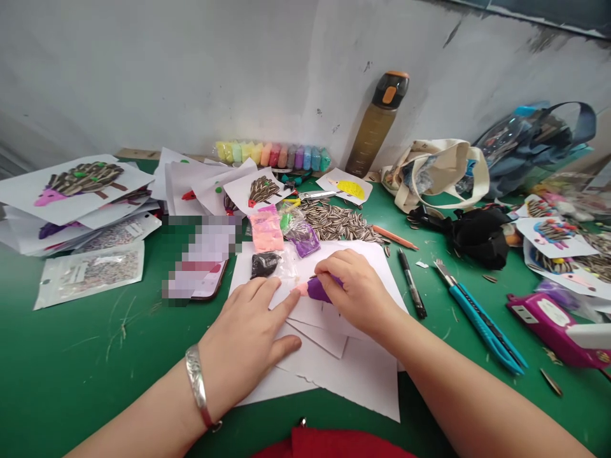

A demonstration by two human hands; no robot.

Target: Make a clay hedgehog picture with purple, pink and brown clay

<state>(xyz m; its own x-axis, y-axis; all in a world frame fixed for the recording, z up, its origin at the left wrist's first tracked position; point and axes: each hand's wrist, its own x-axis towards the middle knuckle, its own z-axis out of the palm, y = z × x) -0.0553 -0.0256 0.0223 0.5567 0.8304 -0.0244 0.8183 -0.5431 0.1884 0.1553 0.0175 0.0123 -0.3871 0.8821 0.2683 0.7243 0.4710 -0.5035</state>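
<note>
White paper sheets [372, 375] lie stacked in front of me. On the top sheet is a flat purple clay shape [319, 291] with a pink pointed end [301, 289] at its left. My left hand [252, 331] lies spread on the paper, its index fingertip touching the pink end. Over the purple clay, my right hand [356, 289] has its thumb and fingers pinched around something small and dark, perhaps a seed, mostly hidden. Just beyond my hands are a black clay packet [265, 264], a pink one [267, 230] and a purple one [304, 240].
Striped seeds [337, 221] are heaped behind the paper. A pen [412, 284] and a blue cutter [482, 321] lie at the right, a phone [205, 257] and stacked hedgehog pictures [81, 184] at the left. A bottle [377, 124] leans on the wall.
</note>
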